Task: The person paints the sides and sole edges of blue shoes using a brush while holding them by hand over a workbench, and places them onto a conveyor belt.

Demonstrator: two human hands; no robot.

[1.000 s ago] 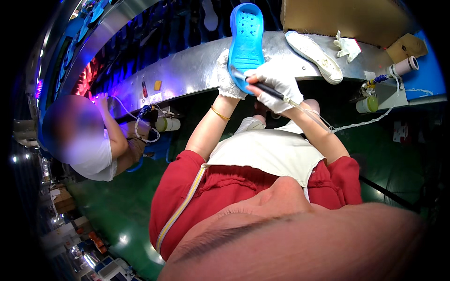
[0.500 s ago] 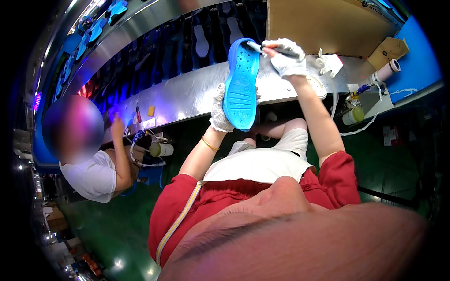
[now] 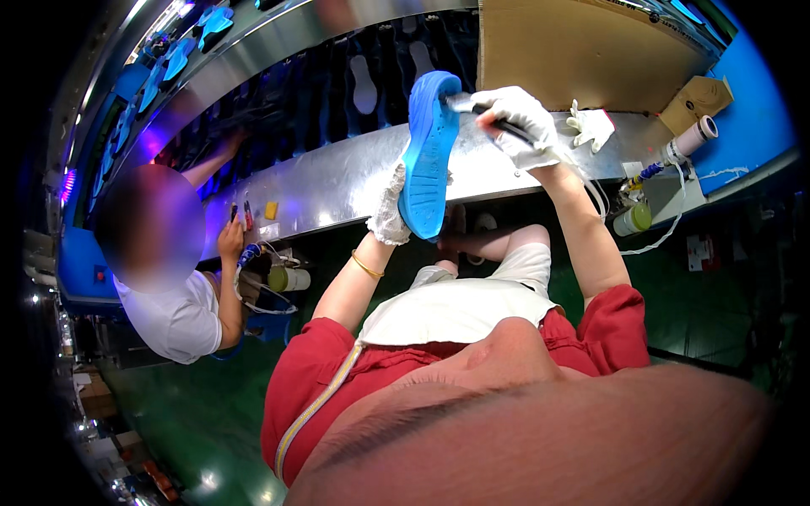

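A blue shoe sole [image 3: 429,173] stands upright and tilted in front of me, its cupped inner side facing right. My left hand [image 3: 389,211], in a pale knitted glove, is closed around its lower left edge; the fingers behind the sole are mostly hidden. In a white glove, my right hand [image 3: 525,126] grips a brush [image 3: 461,104] with a dark handle. The brush tip meets the inner rim of the sole near its upper end.
A metal ledge [image 3: 329,181] runs below dark slots holding soles. Cardboard [image 3: 582,55] stands behind, with a white glove [image 3: 592,128] lying before it. A capped bottle [image 3: 634,215] and white hose hang at right. A co-worker [image 3: 173,316] sits at left near a yellow block [image 3: 271,210].
The sole has turned so its inner side shows narrower. My right hand has shifted slightly down and right with the brush. The co-worker's arm now reaches toward the slots.
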